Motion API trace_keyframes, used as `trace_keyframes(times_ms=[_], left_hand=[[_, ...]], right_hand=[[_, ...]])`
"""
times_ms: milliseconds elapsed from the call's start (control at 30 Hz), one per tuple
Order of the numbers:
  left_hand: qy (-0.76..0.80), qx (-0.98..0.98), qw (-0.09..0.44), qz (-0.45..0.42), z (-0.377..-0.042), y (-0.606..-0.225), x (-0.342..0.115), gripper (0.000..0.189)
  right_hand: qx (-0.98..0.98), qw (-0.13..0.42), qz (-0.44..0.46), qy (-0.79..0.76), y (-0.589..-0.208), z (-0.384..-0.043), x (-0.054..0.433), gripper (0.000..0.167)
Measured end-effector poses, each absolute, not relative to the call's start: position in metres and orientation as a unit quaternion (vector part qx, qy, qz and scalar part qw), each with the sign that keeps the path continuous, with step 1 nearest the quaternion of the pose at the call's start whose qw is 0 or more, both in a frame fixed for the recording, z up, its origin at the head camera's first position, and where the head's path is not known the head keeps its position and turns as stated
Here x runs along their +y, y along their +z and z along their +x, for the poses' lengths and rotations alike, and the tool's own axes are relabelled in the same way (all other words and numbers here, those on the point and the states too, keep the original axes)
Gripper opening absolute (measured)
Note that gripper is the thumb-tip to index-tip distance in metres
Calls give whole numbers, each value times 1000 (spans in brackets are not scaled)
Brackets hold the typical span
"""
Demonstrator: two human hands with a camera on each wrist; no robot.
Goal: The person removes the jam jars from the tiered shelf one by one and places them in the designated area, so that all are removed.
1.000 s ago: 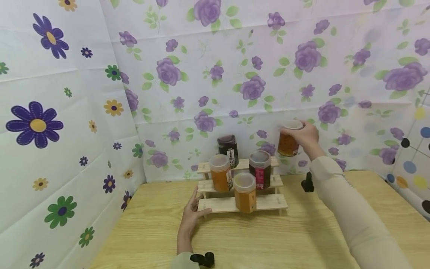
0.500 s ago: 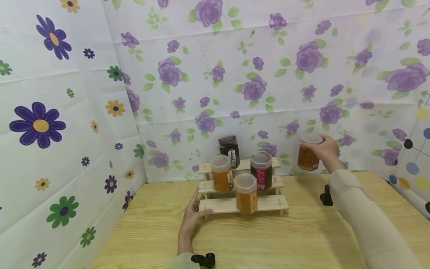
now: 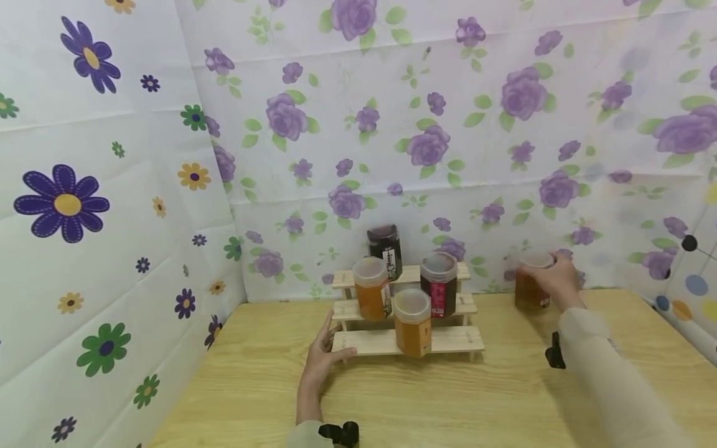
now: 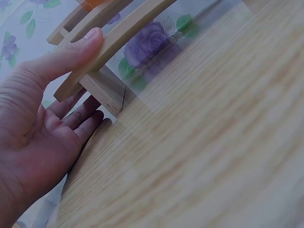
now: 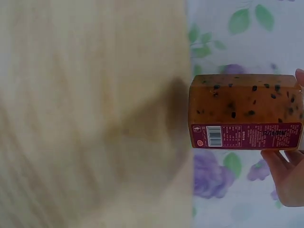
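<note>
At the right rear of the table my right hand grips a jar of amber preserve near its pale lid. In the right wrist view this jar shows dark seeds and a maroon label, its base close over the table beside its shadow. My left hand holds the left end of a three-step wooden display rack; in the left wrist view the thumb lies on the lowest plank and the fingers reach behind the leg.
On the rack stand a dark jar on top, an orange jar and a dark red jar on the middle step, and a honey-coloured jar on the lowest. Flowered cloth walls off the table's back and left.
My right hand has carried the amber jar to the right and down, from beside the rack's top step to close over the table. The left hand stays on the rack.
</note>
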State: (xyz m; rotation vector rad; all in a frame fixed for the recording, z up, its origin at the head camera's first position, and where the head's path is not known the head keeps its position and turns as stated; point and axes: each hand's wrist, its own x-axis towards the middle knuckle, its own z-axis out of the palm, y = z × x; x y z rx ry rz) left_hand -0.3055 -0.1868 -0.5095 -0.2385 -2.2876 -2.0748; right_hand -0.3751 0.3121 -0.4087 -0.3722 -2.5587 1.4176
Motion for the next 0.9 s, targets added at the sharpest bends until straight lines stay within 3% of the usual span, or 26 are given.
trace_keyframes(times_ms=[233,900], left_hand=[[-671,-738,22,-67,-305,-506,-189,103],[-681,-729,7,-69,-305,-505,-184,101]], right_hand=[[-867,107,-101,476,-439,-377,327,109],[-856,99,-63,503,-449,-377,337,110]])
